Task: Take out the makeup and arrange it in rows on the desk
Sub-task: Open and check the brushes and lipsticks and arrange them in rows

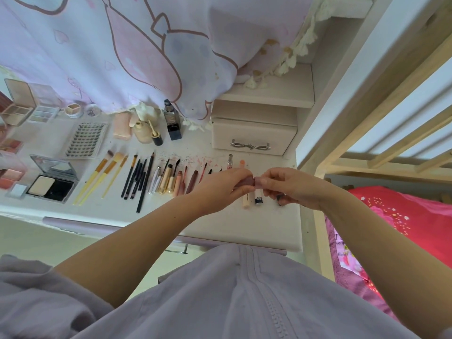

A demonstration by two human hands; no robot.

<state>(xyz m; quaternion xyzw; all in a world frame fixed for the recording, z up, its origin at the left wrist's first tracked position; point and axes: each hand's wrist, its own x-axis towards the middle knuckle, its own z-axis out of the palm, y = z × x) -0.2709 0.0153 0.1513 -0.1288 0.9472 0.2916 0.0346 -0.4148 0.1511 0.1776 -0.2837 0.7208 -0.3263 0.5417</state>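
Both hands met over bench [244,231]: left hand [220,189], right hand [291,187] each pinched mauve tube [248,181]; fingers hid most of tube, type unclear.

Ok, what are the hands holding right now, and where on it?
Both hold one small mauve tube over the desk: left hand on its left end, right hand pinching its right end. Whether it is being opened cannot be told.

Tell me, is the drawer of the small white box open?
No, the small white box has its drawer shut, the bow handle flush in front.
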